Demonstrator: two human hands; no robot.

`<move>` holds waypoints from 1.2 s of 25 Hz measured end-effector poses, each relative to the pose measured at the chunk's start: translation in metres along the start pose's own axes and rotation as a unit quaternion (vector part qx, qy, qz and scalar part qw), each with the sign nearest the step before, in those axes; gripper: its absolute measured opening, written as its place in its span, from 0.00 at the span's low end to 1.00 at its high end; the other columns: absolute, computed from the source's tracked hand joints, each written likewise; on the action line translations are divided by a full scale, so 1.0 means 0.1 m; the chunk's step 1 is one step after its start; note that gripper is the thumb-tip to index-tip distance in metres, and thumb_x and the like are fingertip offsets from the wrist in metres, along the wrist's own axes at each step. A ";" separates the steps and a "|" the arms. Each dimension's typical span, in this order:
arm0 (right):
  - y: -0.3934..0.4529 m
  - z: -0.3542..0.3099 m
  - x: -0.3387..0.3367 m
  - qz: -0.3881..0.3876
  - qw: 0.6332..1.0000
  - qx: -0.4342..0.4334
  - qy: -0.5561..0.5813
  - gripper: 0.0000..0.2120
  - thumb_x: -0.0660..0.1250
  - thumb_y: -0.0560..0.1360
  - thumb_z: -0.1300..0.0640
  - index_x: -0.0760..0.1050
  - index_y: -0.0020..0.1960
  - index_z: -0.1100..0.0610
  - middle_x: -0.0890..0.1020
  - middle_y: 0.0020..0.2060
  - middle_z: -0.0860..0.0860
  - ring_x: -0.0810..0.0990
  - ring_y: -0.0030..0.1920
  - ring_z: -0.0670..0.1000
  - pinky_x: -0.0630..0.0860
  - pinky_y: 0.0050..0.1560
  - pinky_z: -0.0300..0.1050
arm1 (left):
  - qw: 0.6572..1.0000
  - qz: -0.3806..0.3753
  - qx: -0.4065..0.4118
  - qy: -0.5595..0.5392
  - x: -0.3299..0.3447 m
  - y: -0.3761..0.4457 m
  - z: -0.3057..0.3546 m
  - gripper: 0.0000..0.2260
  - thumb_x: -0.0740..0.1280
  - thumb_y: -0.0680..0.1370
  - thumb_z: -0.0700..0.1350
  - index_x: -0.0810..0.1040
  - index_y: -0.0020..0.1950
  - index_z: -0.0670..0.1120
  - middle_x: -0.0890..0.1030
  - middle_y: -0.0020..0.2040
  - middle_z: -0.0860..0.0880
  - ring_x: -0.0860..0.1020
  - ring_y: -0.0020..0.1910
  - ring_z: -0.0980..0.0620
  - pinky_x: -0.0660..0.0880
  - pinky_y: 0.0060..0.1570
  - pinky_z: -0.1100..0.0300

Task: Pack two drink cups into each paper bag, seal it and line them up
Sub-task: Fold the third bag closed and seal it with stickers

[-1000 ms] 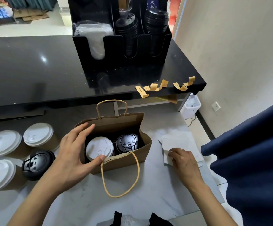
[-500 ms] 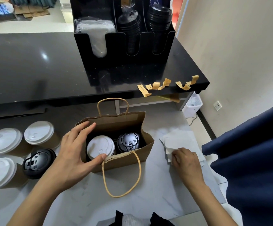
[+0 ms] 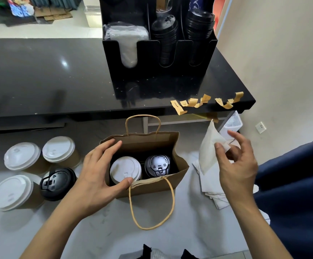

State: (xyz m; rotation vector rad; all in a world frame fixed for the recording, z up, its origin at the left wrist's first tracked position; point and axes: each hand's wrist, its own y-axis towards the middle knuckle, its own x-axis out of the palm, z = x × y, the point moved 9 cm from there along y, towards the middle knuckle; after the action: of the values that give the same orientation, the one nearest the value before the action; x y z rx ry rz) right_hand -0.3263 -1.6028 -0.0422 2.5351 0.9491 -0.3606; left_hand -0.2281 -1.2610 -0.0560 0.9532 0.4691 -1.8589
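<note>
So on the far left of the pale marbled tabletop (image 3: 99,228) there's a cluster of four paper cups: three white-lidded kraft cups (image 3: 22,156) and one black-lidded cup (image 3: 58,181) tucked in at the near right of the bunch. Next over, the left hand (image 3: 97,174) has its grip spread wide across the left end of the open brown paper bag (image 3: 172,181), fingers over the far rim and thumb hooked on the near rim. The bag stands upright mid-tabletop, with a white-lidded cup (image 3: 125,170) on its left side and a black-domed-lid cup (image 3: 157,165) on its right, side by side. One twine handle (image 3: 142,122) sticks up at the back, the other handle (image 3: 152,208) flops forward onto the tabletop. Right of the bag, the right hand (image 3: 236,165) pinches a white paper napkin (image 3: 208,146) between thumb and fingers, lifted above a loose stack of white napkins (image 3: 211,186). Behind, on the black counter (image 3: 39,77), sits a black lid organizer (image 3: 159,58), and a row of curled tan sticker strips (image 3: 206,102) hangs along the counter edge.
</note>
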 end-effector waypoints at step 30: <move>-0.72 -0.84 2.14 -0.561 0.725 -0.247 -0.316 0.24 0.59 0.79 0.32 0.81 0.59 0.48 0.86 0.48 0.48 0.79 0.44 0.49 0.78 0.44 0.47 | 1.000 0.009 0.009 0.000 -0.03 0.01 0.04 0.41 0.71 0.71 0.62 0.58 0.81 0.57 0.55 0.77 0.65 0.52 0.77 0.63 0.48 0.69 0.76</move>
State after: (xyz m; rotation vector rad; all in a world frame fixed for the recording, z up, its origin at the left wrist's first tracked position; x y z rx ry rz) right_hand -0.2095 -1.3939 -0.0684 0.9495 1.8240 -1.0368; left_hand -0.2279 -1.2622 -0.0514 0.9666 0.4445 -1.8497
